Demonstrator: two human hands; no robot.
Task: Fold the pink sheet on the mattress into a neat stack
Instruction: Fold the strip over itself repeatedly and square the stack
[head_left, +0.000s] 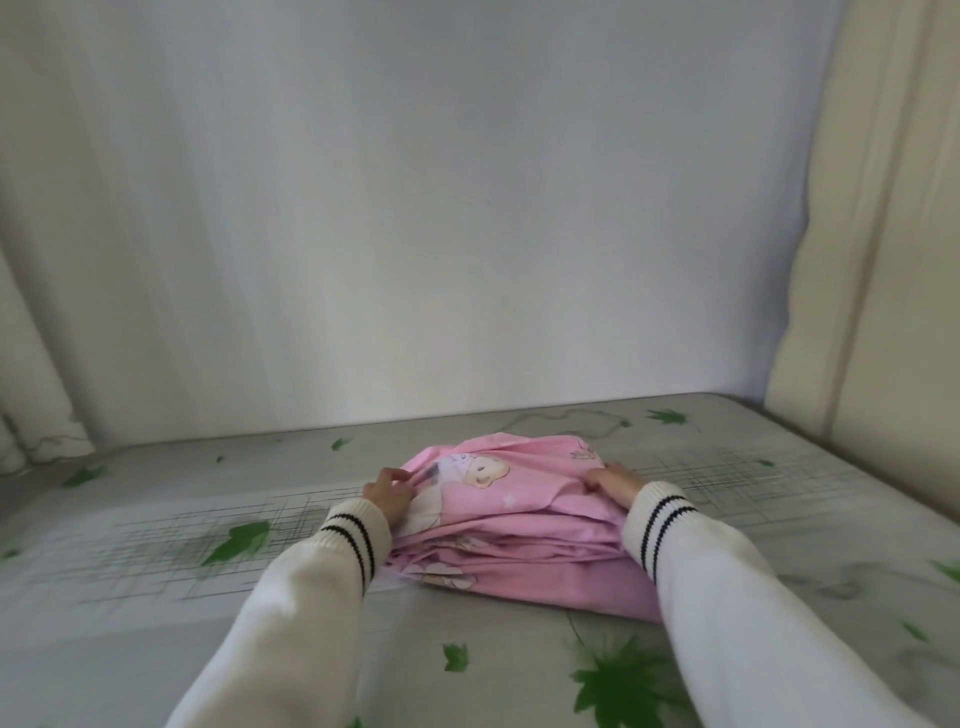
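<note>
The pink sheet (519, 525) with cartoon prints lies folded into a thick, layered bundle in the middle of the mattress (156, 561). My left hand (388, 492) pinches the top layer at the bundle's left edge. At the right edge my right hand (613, 483) grips the top layer, fingers curled over the cloth. Both arms wear white sleeves with two black stripes at the cuffs. The bundle's far side is rumpled and its right front corner is hidden behind my right sleeve.
The mattress is grey-white with green leaf prints and reaches a plain white wall (467, 234) behind. A pale curtain (31, 364) hangs at the left. A cream upright panel (883, 260) stands at the right edge.
</note>
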